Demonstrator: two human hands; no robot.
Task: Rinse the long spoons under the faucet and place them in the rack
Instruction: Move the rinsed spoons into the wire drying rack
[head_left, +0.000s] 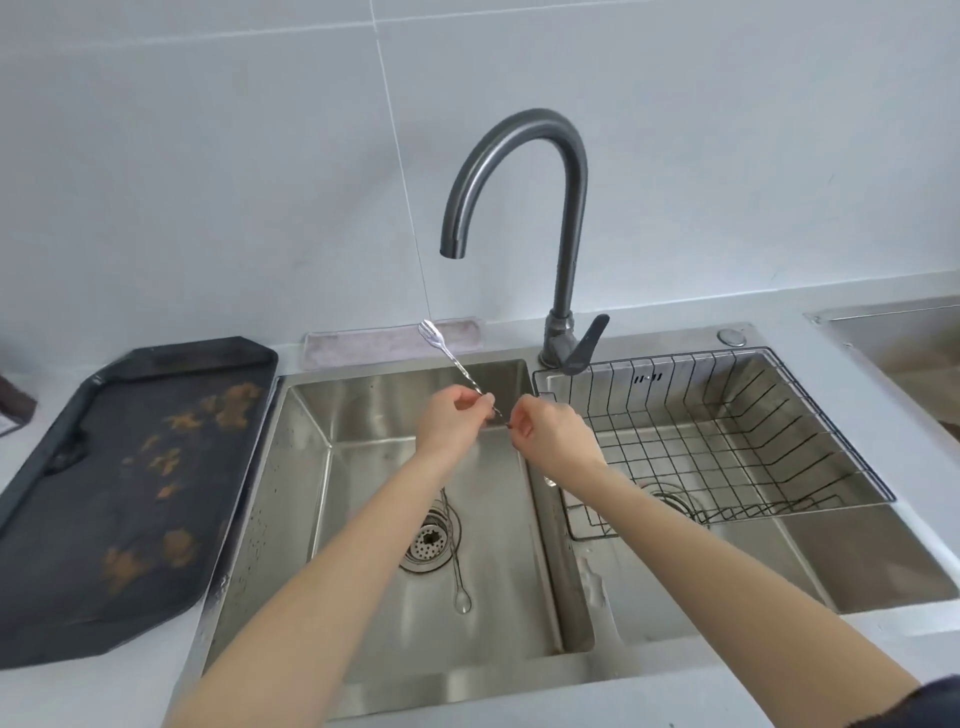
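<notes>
Over the left sink basin (363, 415), my left hand (449, 421) pinches the twisted shaft of a long metal spoon (441, 348) whose forked end points up and back toward the wall. My right hand (550, 431) pinches the same spoon's lower end; a small bit of it shows below my right wrist. Another long spoon (460, 582) lies on the basin floor beside the drain (428, 540), its bowl toward me. The dark gooseneck faucet (519, 171) arches above; no water is visible at its spout. The black wire rack (727, 431) sits over the right basin, just right of my right hand.
A dark tray (130, 493) with brown smears rests on the counter left of the sink. A grey mat (395, 343) lies against the wall behind the basin. The faucet lever (587, 343) points toward me. A second steel basin's edge (893, 332) shows at far right.
</notes>
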